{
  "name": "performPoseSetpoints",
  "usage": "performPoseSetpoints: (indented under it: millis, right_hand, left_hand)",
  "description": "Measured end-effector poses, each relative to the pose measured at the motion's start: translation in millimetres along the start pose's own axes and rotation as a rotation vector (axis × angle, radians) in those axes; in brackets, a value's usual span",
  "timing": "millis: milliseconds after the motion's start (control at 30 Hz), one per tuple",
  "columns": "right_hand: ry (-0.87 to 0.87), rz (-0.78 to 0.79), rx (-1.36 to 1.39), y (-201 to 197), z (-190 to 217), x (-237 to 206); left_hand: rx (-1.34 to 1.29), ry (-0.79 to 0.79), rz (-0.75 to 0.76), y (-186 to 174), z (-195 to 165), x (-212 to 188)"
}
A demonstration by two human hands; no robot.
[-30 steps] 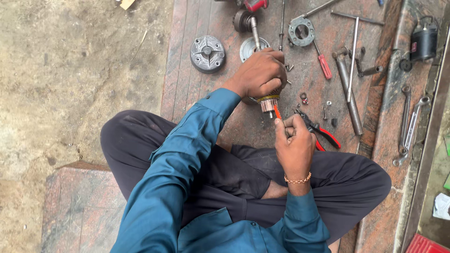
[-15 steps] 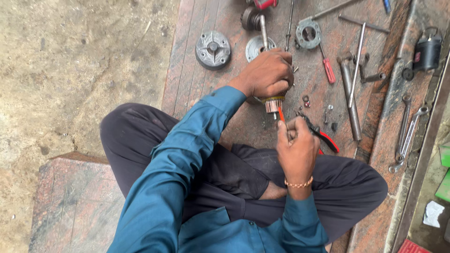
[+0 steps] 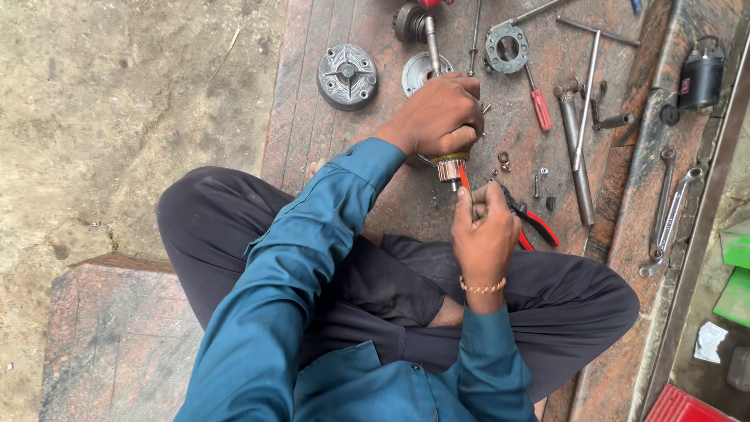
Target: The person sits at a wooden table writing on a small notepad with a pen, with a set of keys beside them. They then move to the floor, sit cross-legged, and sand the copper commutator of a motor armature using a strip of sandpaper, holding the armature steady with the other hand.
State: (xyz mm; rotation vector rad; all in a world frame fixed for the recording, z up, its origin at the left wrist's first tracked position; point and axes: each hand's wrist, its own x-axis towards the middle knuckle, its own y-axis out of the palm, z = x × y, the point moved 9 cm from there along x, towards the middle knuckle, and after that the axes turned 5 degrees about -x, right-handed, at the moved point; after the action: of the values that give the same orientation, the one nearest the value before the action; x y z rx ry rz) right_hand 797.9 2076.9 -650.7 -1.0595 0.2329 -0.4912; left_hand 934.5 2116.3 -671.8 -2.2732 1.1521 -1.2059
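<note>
Two hands: both at work over a reddish stone floor slab [image 3: 351, 148], person seated cross-legged in a teal sleeve.
Left hand [image 3: 441, 117]: clenched around a motor armature [image 3: 451, 166], whose copper-coloured end sticks out below the fist, held just above the slab in front of the knees.
Right hand [image 3: 484, 230]: closed on a thin orange-handled tool [image 3: 464, 177], tip against the armature's end.
Round grey housing [image 3: 347, 75]: on the slab, well left of the hands.
Red-handled pliers [image 3: 535, 223]: just beside the right hand.
Red-handled screwdriver [image 3: 537, 100]: lying beyond the hands.
Spanners [image 3: 668, 215]: two, at the slab's right edge.
Small screws [image 3: 539, 184]: scattered near the pliers.
</note>
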Motion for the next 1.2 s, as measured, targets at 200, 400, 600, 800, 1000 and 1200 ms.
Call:
performPoseSetpoints:
  millis: [200, 400, 600, 800, 1000, 1200]
  right_hand:
    - [-0.048, 0.015, 0.044, -8, 5, -2]
    - [0.002, 0.02, 0.059, -6, -1, -12]
    - [0.051, -0.008, 0.141, -12, -11, -8]
    - [0.019, 0.015, 0.063, -7, -6, -7]
    - [-0.121, -0.058, 0.0, -7, 7, -1]
    - [0.001, 0.021, 0.024, -2, -6, -1]
  left_hand:
    - [-0.01, 0.01, -0.039, -15, -14, 4]
    - [0.0, -0.017, -0.028, -18, -19, 8]
    - [-0.031, -0.014, -0.02, -21, -20, 9]
    - [-0.039, -0.051, -0.02, -22, -17, 9]
    - [-0.013, -0.025, -0.01, -11, -9, 5]
    - [-0.017, -0.012, -0.019, -5, 0, 1]
